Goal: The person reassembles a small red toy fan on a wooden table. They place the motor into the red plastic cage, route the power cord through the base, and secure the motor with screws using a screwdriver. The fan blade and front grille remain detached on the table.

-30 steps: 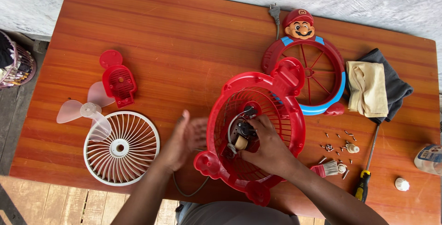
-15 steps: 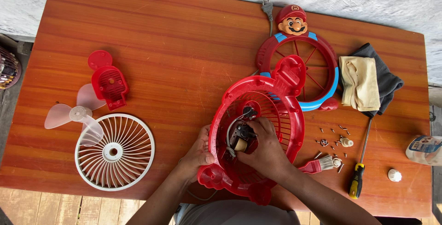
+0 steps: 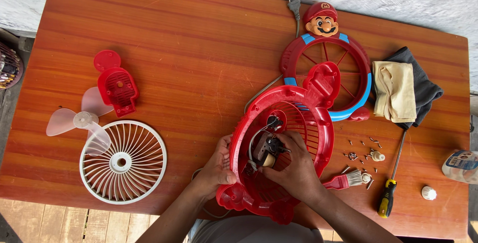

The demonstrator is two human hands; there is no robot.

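Red fan housing (image 3: 303, 123) lies at the table's (image 3: 199, 49) near edge. My left hand (image 3: 216, 166), open beside it a second ago, now clamps its rim; my right hand's (image 3: 294, 166) fingers pinch the small motor (image 3: 265, 149) inside, so I judge the housing steadied.

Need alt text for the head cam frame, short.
Seen from above, a person's left hand grips the rim of a red fan housing on an orange wooden table while the right hand holds the small motor inside it. A white grille, clear blade and screwdriver lie nearby.
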